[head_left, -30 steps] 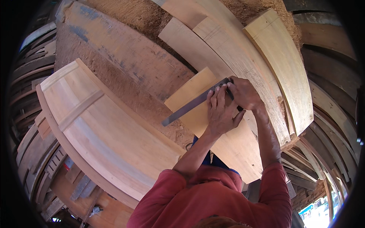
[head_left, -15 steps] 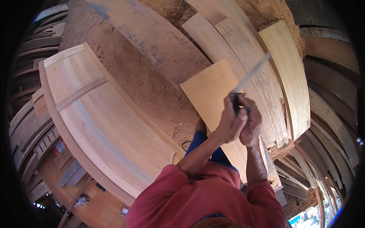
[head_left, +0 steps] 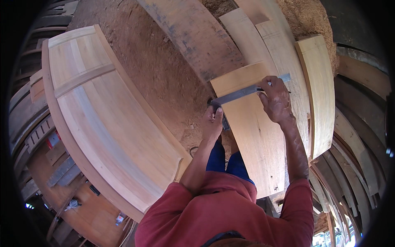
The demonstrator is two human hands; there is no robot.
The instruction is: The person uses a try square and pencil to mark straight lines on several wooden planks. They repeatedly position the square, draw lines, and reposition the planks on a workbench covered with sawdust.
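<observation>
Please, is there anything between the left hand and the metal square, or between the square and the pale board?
Nothing visible: the left hand holds the metal square at its handle end, and the blade extends across the pale board with nothing seen between.

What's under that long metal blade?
Under the metal blade is a pale board; the blade's tip reaches over the next plank. The wood directly beneath is covered.

Open room over the near stretch of the pale board point(head_left: 257, 140), metal square point(head_left: 238, 95) barring its far end, left hand point(head_left: 214, 120) and right hand point(head_left: 275, 99) blocking either side, brown ground point(head_left: 164, 78) offering passage leftward, wooden panel point(head_left: 117, 127) bounding it, planks point(head_left: 322, 96) crowding the right.
</observation>
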